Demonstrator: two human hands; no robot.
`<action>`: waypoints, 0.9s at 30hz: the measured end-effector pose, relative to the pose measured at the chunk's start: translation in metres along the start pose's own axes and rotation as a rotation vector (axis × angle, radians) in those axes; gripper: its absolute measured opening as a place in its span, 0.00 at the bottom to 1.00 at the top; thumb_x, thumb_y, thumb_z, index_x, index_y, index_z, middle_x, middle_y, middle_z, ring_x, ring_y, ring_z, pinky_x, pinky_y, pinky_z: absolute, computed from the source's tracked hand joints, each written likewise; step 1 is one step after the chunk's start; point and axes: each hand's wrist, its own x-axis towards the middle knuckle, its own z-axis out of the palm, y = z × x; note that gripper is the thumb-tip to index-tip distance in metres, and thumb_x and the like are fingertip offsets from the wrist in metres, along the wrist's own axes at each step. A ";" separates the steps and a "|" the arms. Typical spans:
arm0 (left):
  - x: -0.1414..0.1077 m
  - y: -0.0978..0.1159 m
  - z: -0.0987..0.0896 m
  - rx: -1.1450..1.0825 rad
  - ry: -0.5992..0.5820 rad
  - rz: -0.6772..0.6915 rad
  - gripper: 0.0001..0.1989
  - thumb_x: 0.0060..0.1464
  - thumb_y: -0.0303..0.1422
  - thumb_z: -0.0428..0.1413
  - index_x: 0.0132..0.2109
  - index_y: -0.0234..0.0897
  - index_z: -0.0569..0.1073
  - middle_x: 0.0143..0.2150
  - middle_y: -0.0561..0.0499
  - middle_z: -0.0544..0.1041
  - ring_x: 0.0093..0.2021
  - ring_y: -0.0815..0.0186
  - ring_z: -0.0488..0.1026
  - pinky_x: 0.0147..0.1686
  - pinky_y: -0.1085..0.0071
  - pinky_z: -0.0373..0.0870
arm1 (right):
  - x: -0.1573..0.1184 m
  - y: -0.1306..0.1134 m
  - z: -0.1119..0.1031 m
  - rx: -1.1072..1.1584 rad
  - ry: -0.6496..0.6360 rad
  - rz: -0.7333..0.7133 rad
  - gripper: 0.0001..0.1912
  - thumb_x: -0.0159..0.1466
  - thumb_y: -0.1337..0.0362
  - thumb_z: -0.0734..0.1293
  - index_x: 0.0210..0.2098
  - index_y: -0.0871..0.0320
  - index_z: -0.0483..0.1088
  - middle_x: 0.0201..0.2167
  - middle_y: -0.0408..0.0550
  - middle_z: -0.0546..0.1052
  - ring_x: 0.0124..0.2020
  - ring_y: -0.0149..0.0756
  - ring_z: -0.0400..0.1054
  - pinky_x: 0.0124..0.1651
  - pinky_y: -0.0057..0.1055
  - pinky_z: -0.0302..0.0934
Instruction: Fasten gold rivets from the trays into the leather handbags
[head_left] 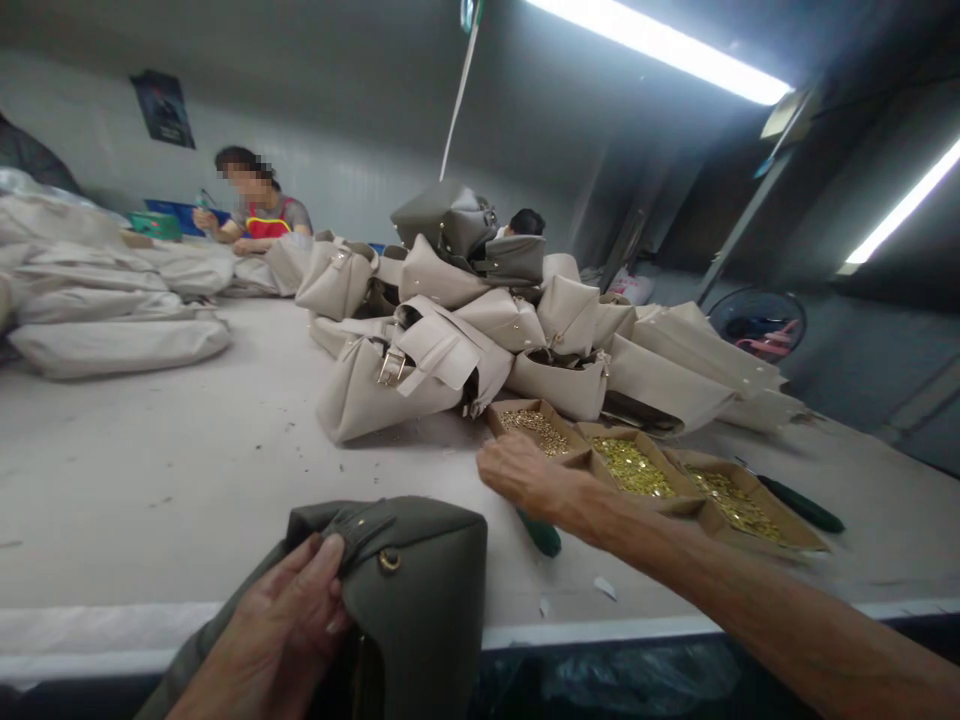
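My left hand [289, 610] is closed on the top edge of a dark grey-green handbag [439, 570], thumb pressed on a strap end with a small stud. A gold ring fitting [388, 560] shows on the bag beside my fingers. The bag leans at the table's front edge, its lower part out of view. My right hand [521, 472] is curled closed by the near left corner of a cardboard box of small gold studs [541, 430]. Whatever its fingers hold is hidden. Just below that hand lies a tool with a green handle [541, 535], partly covered by it.
Two more cardboard boxes of gold pieces [634, 466] [739, 503] stand to the right, near another green handle [802, 503]. Beige handbags [390, 390] are heaped behind, with grey ones [450, 215] on top. More beige pieces [120, 345] lie left. Two people sit across the table.
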 end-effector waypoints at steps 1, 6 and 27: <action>-0.001 0.000 0.000 -0.015 -0.039 -0.007 0.15 0.35 0.32 0.69 0.33 0.34 0.75 0.24 0.52 0.74 0.22 0.68 0.70 0.21 0.74 0.70 | -0.005 -0.011 0.004 0.002 -0.026 -0.038 0.11 0.52 0.81 0.67 0.20 0.60 0.69 0.24 0.53 0.75 0.28 0.39 0.69 0.36 0.33 0.60; 0.001 -0.003 0.001 -0.105 -0.198 0.029 0.16 0.41 0.33 0.67 0.36 0.32 0.73 0.25 0.53 0.73 0.24 0.70 0.71 0.26 0.76 0.70 | -0.019 -0.021 0.023 -0.041 -0.127 -0.142 0.11 0.56 0.82 0.63 0.26 0.62 0.70 0.30 0.56 0.76 0.32 0.39 0.68 0.37 0.33 0.58; -0.002 -0.002 0.003 -0.272 -0.352 0.111 0.10 0.46 0.33 0.64 0.33 0.33 0.73 0.30 0.49 0.76 0.27 0.68 0.72 0.27 0.74 0.71 | -0.024 -0.017 0.010 0.198 -0.014 0.044 0.07 0.62 0.71 0.60 0.31 0.61 0.69 0.31 0.49 0.75 0.33 0.35 0.67 0.37 0.28 0.56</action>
